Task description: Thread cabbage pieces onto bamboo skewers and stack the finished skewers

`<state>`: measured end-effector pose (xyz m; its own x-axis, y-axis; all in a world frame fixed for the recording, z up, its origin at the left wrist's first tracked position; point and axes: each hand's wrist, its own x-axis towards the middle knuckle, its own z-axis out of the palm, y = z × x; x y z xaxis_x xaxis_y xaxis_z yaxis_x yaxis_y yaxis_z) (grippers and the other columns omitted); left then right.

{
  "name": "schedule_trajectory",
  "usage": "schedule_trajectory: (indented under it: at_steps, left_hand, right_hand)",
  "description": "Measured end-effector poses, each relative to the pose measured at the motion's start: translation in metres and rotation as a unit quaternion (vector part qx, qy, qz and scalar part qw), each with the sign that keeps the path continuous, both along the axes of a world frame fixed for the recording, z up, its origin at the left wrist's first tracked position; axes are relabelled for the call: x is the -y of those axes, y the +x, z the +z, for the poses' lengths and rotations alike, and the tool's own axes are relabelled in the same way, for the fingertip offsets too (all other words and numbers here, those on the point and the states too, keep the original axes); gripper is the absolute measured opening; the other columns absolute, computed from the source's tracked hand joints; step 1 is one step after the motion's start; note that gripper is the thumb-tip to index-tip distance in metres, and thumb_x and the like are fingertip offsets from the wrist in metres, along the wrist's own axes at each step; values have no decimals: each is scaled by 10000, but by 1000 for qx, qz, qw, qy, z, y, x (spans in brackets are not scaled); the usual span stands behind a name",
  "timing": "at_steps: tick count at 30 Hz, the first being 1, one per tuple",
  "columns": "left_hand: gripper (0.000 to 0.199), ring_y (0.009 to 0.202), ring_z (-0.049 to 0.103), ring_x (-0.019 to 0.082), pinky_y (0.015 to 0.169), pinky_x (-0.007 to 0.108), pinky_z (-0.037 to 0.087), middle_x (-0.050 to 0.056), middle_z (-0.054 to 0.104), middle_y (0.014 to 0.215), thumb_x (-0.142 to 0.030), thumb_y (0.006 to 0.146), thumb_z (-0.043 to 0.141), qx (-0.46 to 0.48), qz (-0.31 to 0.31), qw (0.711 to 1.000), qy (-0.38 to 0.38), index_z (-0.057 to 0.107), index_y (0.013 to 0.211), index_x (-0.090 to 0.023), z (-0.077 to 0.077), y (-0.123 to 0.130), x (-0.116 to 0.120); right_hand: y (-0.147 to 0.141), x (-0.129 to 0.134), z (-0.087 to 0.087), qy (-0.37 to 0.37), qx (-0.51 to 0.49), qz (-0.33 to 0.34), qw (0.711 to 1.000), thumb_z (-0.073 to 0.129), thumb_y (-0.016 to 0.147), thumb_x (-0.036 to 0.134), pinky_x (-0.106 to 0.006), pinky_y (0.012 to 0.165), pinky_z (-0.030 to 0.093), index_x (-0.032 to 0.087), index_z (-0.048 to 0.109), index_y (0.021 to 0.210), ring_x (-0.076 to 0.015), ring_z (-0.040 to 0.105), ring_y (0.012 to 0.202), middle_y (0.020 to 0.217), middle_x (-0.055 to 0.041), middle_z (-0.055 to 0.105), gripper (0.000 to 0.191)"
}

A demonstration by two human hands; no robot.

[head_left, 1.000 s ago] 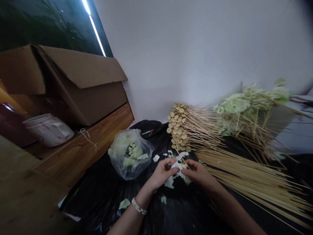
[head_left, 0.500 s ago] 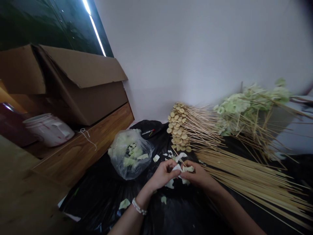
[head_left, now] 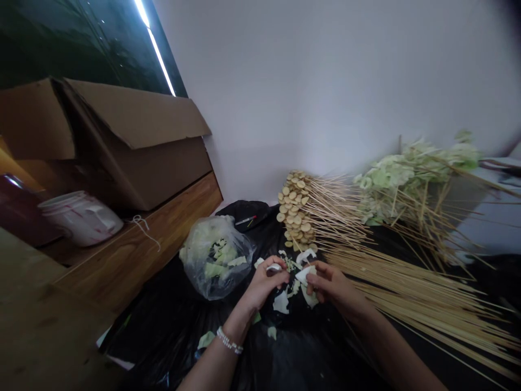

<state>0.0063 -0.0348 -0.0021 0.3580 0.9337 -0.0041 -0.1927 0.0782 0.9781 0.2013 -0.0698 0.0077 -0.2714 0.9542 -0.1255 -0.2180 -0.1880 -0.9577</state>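
Low over the black plastic sheet (head_left: 301, 347), my left hand (head_left: 264, 282) is closed, with a white piece of cabbage leaf (head_left: 274, 267) between thumb and fingers. A gap to the right, my right hand (head_left: 334, 285) pinches another piece of white cabbage leaf (head_left: 305, 273). Torn scraps of pale leaf (head_left: 280, 302) lie below and between the hands. Just beyond the fingers sits a curled white strip (head_left: 306, 255) of leaf. A clear plastic bag (head_left: 220, 258) holding pale green leaf pieces stands left of my left hand.
Skewers tipped with round pale slices (head_left: 293, 209) are piled against the wall. Bare bamboo skewers (head_left: 415, 293) spread to the right, with leaf-loaded skewers (head_left: 407, 174) behind. At left are a cardboard box (head_left: 154, 168), a white tub (head_left: 79, 217) and a wooden ledge (head_left: 163, 233).
My hands, close together around white leaf and a thin stick before, have moved apart. Each now holds its own white piece, and the scraps between them show.
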Motion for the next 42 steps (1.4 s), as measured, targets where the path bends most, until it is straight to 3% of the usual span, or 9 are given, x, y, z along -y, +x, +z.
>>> schedule_trajectory:
  at_steps: [5, 9, 12, 16, 19, 23, 28, 34, 42]
  left_hand:
    - [307, 542, 458, 61, 518, 181, 331, -21, 590, 644, -324, 635, 806, -86, -17, 995, 35, 654, 817, -128, -9, 6, 4]
    - [292, 489, 425, 42, 485, 161, 297, -44, 554, 551, -336, 660, 797, -51, 14, 999, 7, 622, 775, -133, -12, 4, 1]
    - [295, 579, 551, 63, 575, 158, 404, -14, 638, 647, -302, 653, 809, 39, 43, 997, -47, 590, 776, -146, -10, 0, -2]
    - [324, 664, 647, 107, 639, 180, 478, 30, 696, 697, -275, 639, 823, 111, 56, 986, -111, 589, 825, -151, -7, -3, -6]
    - [353, 633, 645, 99, 616, 169, 489, 29, 694, 675, -252, 617, 838, 106, 78, 985, -111, 630, 877, -134, -7, -3, -8]
    - [316, 665, 641, 80, 693, 181, 525, 10, 696, 731, -218, 595, 848, 137, 143, 974, -110, 659, 835, -137, -12, -7, -13]
    - [349, 728, 667, 109, 707, 203, 544, 11, 707, 764, -179, 530, 870, 208, 226, 941, -141, 651, 802, -157, -14, -14, -24]
    - [369, 722, 666, 105, 723, 210, 543, 22, 710, 783, -200, 526, 867, 203, 277, 935, -88, 648, 818, -143, -10, -16, -26]
    - [357, 670, 625, 92, 709, 219, 526, -6, 673, 726, -314, 583, 835, 111, 322, 940, -9, 658, 849, -154, -13, -17, -25]
  right_hand:
    - [-6, 1, -4, 17, -13, 35, 999, 752, 669, 491, -187, 470, 411, 161, 602, 951, -108, 582, 612, 750, -21, 647, 459]
    - [-5, 0, -7, 21, -16, 8, 1000, 741, 679, 477, -194, 489, 448, 171, 600, 959, -160, 638, 759, 860, -40, 643, 438]
    - [-1, -3, -9, 13, 14, -23, 1000, 715, 697, 490, -182, 434, 403, 176, 589, 955, -127, 619, 648, 867, -32, 641, 426]
    - [1, -5, -13, 9, 53, -25, 998, 680, 707, 528, -167, 357, 245, 175, 587, 984, -34, 411, 395, 734, 10, 618, 458]
    - [2, -6, -11, 27, 77, -49, 995, 685, 690, 532, -179, 396, 265, 167, 602, 988, -33, 369, 406, 670, 17, 596, 479]
    - [8, -6, -1, 44, 137, -101, 984, 658, 682, 555, -195, 430, 253, 154, 625, 994, -57, 364, 449, 628, 17, 563, 509]
    - [9, -2, 7, 92, 207, -42, 973, 583, 750, 521, -222, 503, 306, 144, 675, 973, -97, 425, 524, 620, 0, 575, 448]
    - [3, 1, 2, 138, 265, -11, 954, 518, 797, 475, -240, 538, 336, 143, 722, 952, -132, 479, 572, 605, -22, 599, 420]
    - [4, -1, -3, 146, 284, -17, 947, 529, 788, 442, -253, 552, 355, 153, 740, 969, -150, 508, 577, 600, -31, 627, 401]
